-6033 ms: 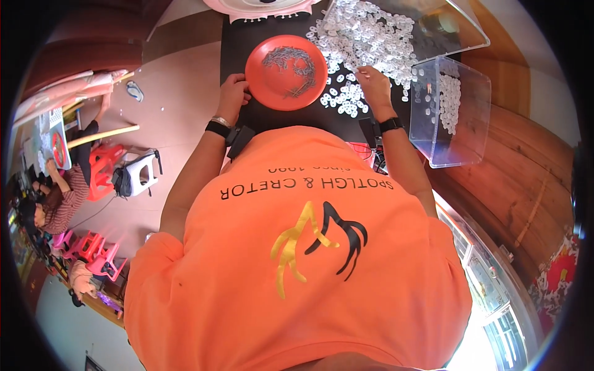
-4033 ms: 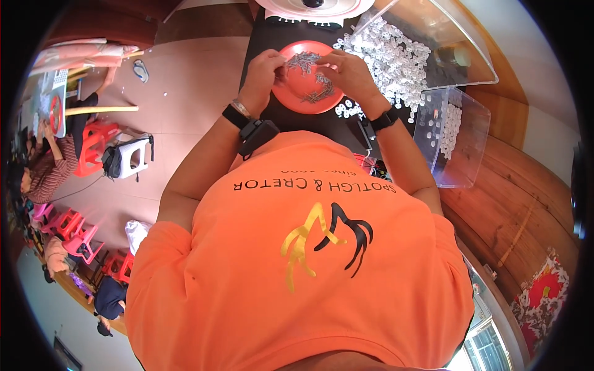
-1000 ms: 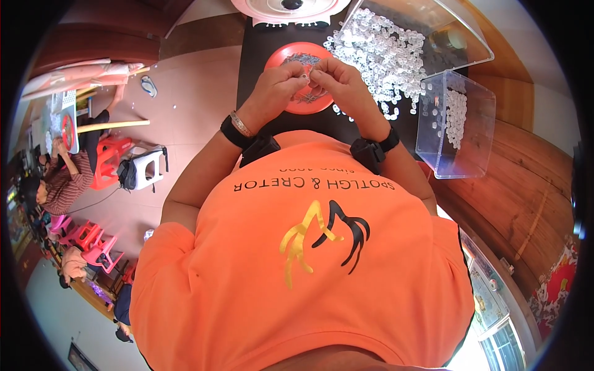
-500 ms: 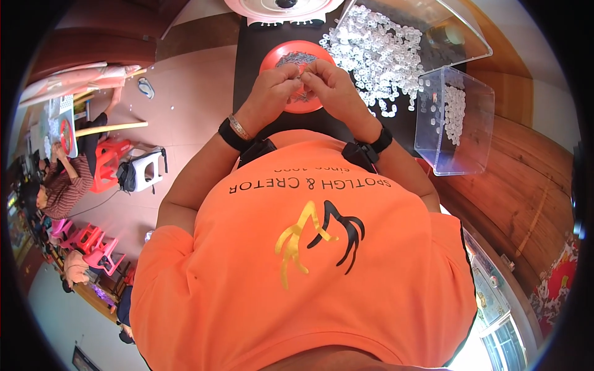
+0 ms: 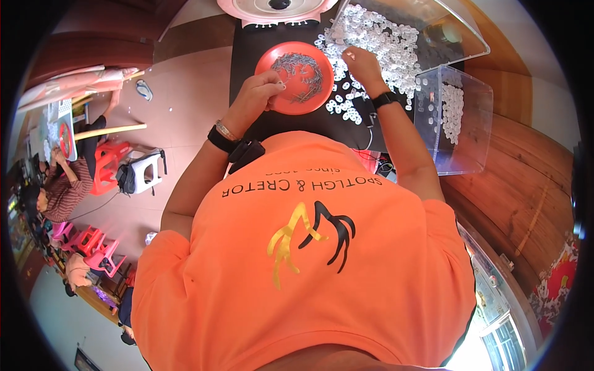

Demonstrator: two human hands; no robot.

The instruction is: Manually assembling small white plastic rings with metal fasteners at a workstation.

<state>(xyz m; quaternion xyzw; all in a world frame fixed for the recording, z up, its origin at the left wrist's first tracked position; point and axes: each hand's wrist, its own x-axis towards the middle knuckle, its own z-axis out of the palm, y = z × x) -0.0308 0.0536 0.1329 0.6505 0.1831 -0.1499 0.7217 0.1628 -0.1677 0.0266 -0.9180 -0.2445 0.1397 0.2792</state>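
Observation:
A red round plate (image 5: 309,93) holding a tangle of small grey metal parts (image 5: 300,67) lies on a black tabletop (image 5: 291,127). My left hand (image 5: 255,96) rests at the plate's left rim, fingers pinched together over the metal parts; whether they hold one is too small to tell. To the plate's right spreads a heap of small white plastic rings (image 5: 383,43). My right hand (image 5: 362,62) is down on this heap, fingertips among the rings, and its grip is hidden. Both wrists wear black bands.
A clear plastic box (image 5: 455,133) with white rings inside stands at the right of the table. A clear tray (image 5: 445,21) lies beyond the heap. A pink-white appliance (image 5: 275,7) sits at the far edge. Other people (image 5: 59,191) and red stools (image 5: 102,167) are at the left.
My hands were joined over the red plate. Now they have parted: the right has moved right onto the white rings, and the left has drawn back to the plate's left rim.

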